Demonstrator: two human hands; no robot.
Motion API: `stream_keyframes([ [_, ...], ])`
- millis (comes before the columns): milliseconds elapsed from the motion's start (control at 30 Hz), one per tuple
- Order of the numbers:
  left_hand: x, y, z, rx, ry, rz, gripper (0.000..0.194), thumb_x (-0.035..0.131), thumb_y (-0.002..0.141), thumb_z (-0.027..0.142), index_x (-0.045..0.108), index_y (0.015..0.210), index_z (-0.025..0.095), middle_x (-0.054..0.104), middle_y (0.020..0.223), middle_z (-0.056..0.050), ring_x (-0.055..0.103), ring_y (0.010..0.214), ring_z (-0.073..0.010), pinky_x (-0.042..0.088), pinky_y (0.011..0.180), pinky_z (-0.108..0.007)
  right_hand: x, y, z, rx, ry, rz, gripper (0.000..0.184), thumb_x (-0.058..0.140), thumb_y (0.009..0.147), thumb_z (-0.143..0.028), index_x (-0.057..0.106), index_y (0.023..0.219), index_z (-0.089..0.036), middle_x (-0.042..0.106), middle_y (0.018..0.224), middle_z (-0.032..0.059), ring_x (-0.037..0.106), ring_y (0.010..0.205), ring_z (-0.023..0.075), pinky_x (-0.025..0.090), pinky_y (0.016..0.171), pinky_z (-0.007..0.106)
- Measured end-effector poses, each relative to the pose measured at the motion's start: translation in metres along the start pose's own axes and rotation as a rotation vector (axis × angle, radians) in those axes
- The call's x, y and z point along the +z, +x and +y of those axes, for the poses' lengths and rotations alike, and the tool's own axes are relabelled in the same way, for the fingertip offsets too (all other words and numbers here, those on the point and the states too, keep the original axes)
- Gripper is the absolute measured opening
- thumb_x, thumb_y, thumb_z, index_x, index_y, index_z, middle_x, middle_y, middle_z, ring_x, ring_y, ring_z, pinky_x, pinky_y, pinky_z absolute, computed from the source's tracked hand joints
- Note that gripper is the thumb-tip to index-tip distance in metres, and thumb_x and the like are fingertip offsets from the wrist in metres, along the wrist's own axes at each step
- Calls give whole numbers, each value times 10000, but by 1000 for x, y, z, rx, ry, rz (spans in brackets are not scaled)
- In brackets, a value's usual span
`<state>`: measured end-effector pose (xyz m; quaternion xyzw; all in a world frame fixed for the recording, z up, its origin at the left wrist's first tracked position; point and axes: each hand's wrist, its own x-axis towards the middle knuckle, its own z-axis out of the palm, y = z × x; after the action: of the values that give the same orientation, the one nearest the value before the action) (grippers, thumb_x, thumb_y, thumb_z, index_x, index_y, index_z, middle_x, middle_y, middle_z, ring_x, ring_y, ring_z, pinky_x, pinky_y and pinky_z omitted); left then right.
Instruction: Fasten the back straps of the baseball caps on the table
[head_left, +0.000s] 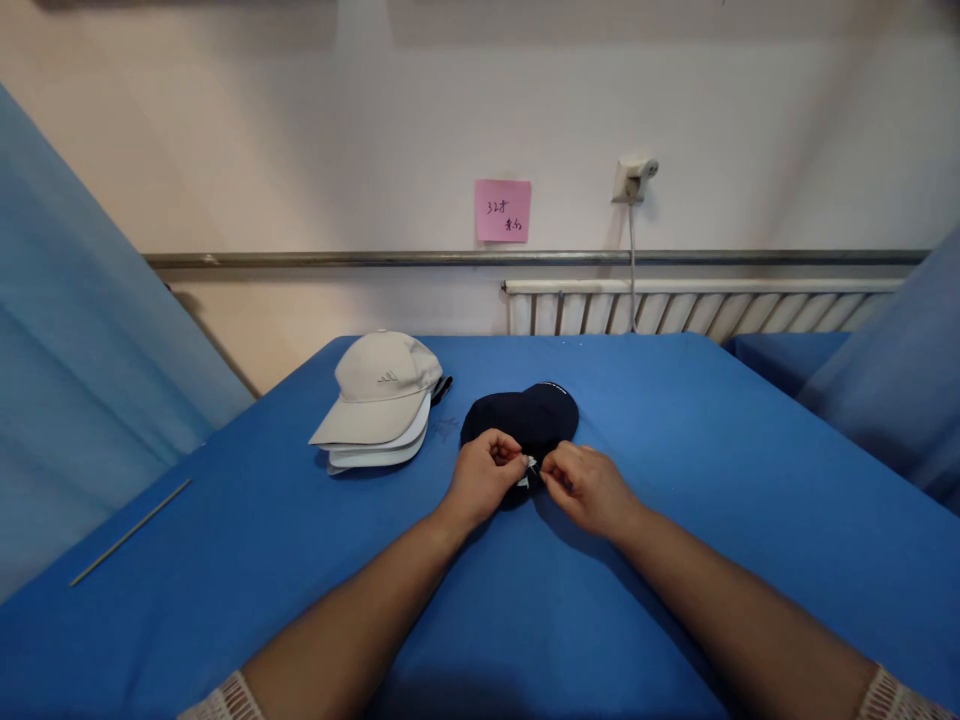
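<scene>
A dark baseball cap (510, 415) lies on the blue table in front of me, its brim pointing away to the upper right. At its near edge, my left hand (486, 478) pinches the cap's back strap area with thumb and fingertips. Just across from it, my right hand (589, 488) is also closed in a pinch on the other side of that strap. Between the fingertips shows a small white label (531, 466). The fingers partly hide the strap, so its fastening cannot be made out.
To the left stands a stack of caps, a beige cap (382, 385) on top of white ones (379, 455). A thin stick (131, 532) lies on the blue-covered table (300, 560) at far left. Blue curtains (75, 330) hang at both sides; a radiator (697, 308) runs along the wall behind.
</scene>
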<state>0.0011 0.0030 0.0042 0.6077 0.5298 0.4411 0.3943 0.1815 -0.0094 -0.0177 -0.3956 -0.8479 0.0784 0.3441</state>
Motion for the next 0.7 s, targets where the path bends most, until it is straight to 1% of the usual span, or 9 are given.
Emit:
stream_keyframes([
  [100, 1, -1, 0, 3, 4, -3, 153, 687, 661, 237, 576, 728, 155, 587, 653, 16, 535, 587, -102, 426, 565, -226, 1, -2, 1, 86, 116, 5, 75, 533, 864, -154, 556, 811, -201, 563, 747, -6, 528, 667, 131, 389, 640, 273],
  [267, 1, 1, -2, 12, 34, -18, 157, 684, 671, 253, 577, 733, 157, 592, 666, 16, 542, 597, -106, 432, 571, -228, 3, -2, 4, 156, 275, 38, 86, 538, 874, -183, 584, 806, -208, 576, 832, 14, 559, 727, 133, 422, 662, 267],
  [367, 0, 1, -3, 18, 61, -18, 156, 680, 684, 259, 580, 746, 156, 593, 679, 13, 547, 610, -109, 438, 580, -230, 4, -1, 7, 214, 312, 12, 110, 541, 870, -200, 573, 765, -205, 563, 783, 4, 547, 697, 129, 417, 642, 264],
  [500, 1, 0, -4, 28, 102, -60, 132, 666, 703, 249, 591, 763, 158, 609, 701, 10, 560, 624, -111, 446, 584, -229, 7, -1, 8, 272, 332, 10, 117, 537, 834, -194, 546, 717, -197, 547, 734, -5, 508, 637, 117, 386, 597, 255],
  [567, 2, -1, -5, 36, 111, -87, 120, 662, 707, 241, 597, 768, 160, 617, 708, 9, 565, 624, -110, 452, 586, -229, 9, 1, 8, 350, 413, 42, 121, 541, 808, -213, 534, 689, -194, 539, 696, -12, 485, 604, 111, 374, 573, 248],
  [633, 3, -2, -5, 46, 107, -110, 117, 660, 712, 241, 600, 774, 163, 622, 713, 8, 571, 625, -110, 457, 586, -229, 10, 3, 9, 461, 572, 60, 142, 542, 792, -256, 523, 666, -193, 528, 650, -21, 466, 577, 106, 373, 559, 242],
  [700, 3, -3, -5, 52, 103, -126, 122, 659, 720, 250, 600, 785, 165, 626, 720, 6, 573, 624, -110, 460, 583, -229, 10, 6, 11, 566, 724, 41, 178, 546, 786, -308, 521, 655, -191, 505, 601, -36, 440, 543, 98, 365, 535, 234],
])
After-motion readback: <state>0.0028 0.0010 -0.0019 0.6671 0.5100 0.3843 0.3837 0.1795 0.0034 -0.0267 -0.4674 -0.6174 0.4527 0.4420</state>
